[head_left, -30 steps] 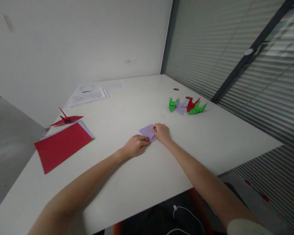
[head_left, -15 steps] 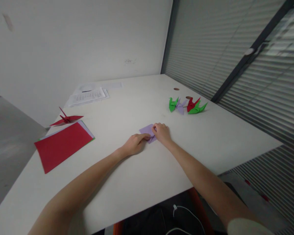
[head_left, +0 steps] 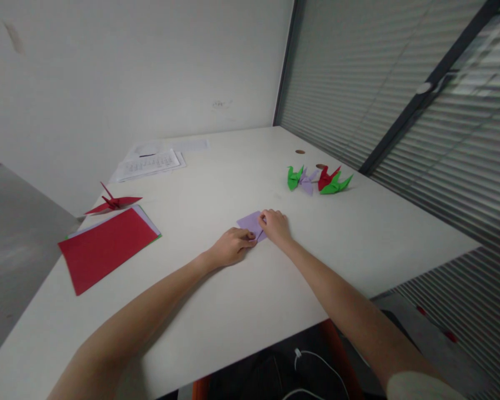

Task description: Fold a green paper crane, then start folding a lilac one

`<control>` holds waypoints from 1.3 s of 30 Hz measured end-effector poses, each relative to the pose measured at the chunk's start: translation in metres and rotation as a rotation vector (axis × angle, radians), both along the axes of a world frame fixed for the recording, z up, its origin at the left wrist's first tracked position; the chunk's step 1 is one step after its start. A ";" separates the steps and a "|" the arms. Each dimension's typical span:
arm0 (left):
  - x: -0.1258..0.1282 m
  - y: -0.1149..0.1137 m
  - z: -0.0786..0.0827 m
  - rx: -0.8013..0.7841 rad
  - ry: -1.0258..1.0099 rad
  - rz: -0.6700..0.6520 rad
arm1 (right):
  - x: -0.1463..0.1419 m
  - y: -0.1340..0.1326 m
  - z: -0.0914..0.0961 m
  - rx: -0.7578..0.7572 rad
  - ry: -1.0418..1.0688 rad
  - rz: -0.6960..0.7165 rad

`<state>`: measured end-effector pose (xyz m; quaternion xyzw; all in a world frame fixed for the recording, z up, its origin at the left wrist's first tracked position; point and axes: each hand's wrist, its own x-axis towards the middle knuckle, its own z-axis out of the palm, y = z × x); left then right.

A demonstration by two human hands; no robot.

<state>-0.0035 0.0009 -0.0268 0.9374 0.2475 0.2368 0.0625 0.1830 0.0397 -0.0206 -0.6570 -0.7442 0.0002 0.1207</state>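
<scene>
A small folded piece of purple origami paper (head_left: pixel 249 222) lies on the white table between my hands. My left hand (head_left: pixel 232 246) grips its near left edge, thumb and fingers together at the corner. On the paper's right side, my right hand (head_left: pixel 275 224) is closed with thumb and index finger pinching the edge. The fingers hide part of the folds.
A red paper crane (head_left: pixel 113 203) stands at the left behind a stack of coloured sheets, red sheet (head_left: pixel 110 250) uppermost. Several folded cranes, including a green crane (head_left: pixel 294 178), sit at the back right. Written papers (head_left: pixel 150 164) lie at the back left, near the wall.
My left hand's fingers have shifted slightly at the near corner of the purple paper, with the thumb now lower. My right hand stays in place.
</scene>
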 end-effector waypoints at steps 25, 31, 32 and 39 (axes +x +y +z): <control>-0.004 0.002 -0.003 -0.011 0.032 -0.004 | 0.000 0.001 0.000 -0.001 0.010 0.003; -0.002 0.000 0.000 0.018 0.036 -0.014 | 0.000 0.001 0.000 0.002 0.009 -0.003; -0.002 0.000 0.001 0.020 0.034 -0.011 | 0.000 0.001 0.000 0.005 0.008 -0.002; 0.000 -0.002 0.001 0.026 0.007 0.006 | -0.001 -0.001 0.002 0.001 -0.001 -0.008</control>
